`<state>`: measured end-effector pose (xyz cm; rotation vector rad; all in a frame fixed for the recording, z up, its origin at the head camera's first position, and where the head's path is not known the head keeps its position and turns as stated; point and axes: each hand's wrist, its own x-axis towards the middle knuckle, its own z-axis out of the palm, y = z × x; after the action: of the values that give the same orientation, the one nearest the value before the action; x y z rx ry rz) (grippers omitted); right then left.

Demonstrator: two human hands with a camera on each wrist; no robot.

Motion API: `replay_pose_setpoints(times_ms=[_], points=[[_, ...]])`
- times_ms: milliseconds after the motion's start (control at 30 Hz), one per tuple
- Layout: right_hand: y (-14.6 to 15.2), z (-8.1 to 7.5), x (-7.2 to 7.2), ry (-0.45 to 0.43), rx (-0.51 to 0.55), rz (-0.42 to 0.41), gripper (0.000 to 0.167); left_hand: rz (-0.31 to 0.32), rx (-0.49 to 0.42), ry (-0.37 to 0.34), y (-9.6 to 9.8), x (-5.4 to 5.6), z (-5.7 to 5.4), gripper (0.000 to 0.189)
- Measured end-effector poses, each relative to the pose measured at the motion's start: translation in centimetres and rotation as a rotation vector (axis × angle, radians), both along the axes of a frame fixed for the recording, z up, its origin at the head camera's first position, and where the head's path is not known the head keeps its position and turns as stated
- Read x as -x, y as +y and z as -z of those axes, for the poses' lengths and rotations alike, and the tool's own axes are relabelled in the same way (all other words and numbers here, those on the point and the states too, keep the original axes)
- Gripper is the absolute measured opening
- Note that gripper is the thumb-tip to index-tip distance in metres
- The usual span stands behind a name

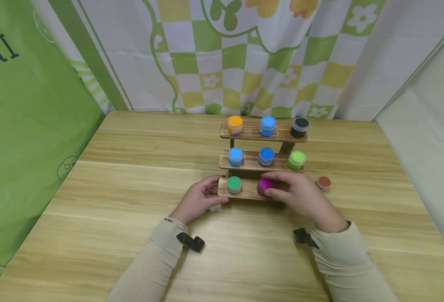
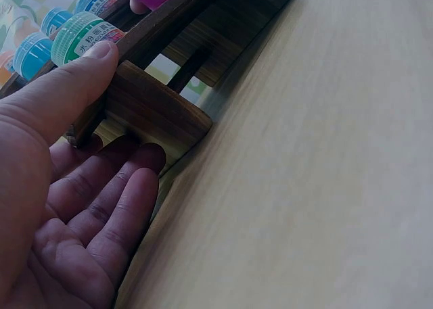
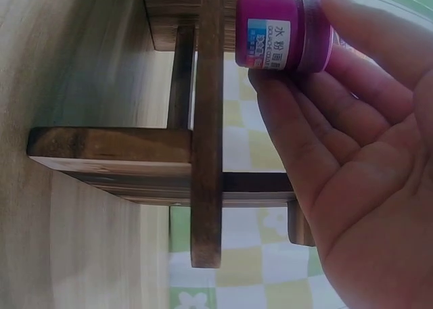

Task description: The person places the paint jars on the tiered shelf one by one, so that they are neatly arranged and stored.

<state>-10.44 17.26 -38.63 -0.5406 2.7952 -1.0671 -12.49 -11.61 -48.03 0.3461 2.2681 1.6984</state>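
Note:
A three-tier wooden stand (image 1: 249, 192) holds small gouache paint jars. My left hand (image 1: 200, 199) holds the left end of its lowest tier, the thumb at the front edge and the fingers round the far side. Just beside that thumb stands a green paint jar (image 2: 84, 38). On the same tier, right of the green one, my right hand (image 1: 305, 196) pinches a magenta paint jar (image 3: 270, 32) between thumb and fingers. In the right wrist view the jar's base is close to the shelf board, its label showing.
Orange (image 1: 234, 125), light blue (image 1: 268, 126) and black jars (image 1: 299, 127) line the top tier. Two blue jars and a lime green jar (image 1: 296, 160) occupy the middle one. A brown jar (image 1: 323, 183) sits on the table (image 1: 105, 201) right of the stand. A patterned curtain (image 1: 222, 63) hangs behind.

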Motion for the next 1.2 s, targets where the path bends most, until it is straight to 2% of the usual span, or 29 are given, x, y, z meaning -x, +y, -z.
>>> replay_pose_setpoints(times_ms=[667, 1200], points=[[-0.14, 0.39, 0.11, -0.029, 0.004, 0.009, 0.035, -0.006, 0.017, 0.005, -0.05, 0.07, 0.15, 0.073], [0.10, -0.12, 0.06, -0.068, -0.017, 0.006, 0.038, 0.000, 0.002, 0.007, 0.04, 0.07, 0.06, 0.072]])
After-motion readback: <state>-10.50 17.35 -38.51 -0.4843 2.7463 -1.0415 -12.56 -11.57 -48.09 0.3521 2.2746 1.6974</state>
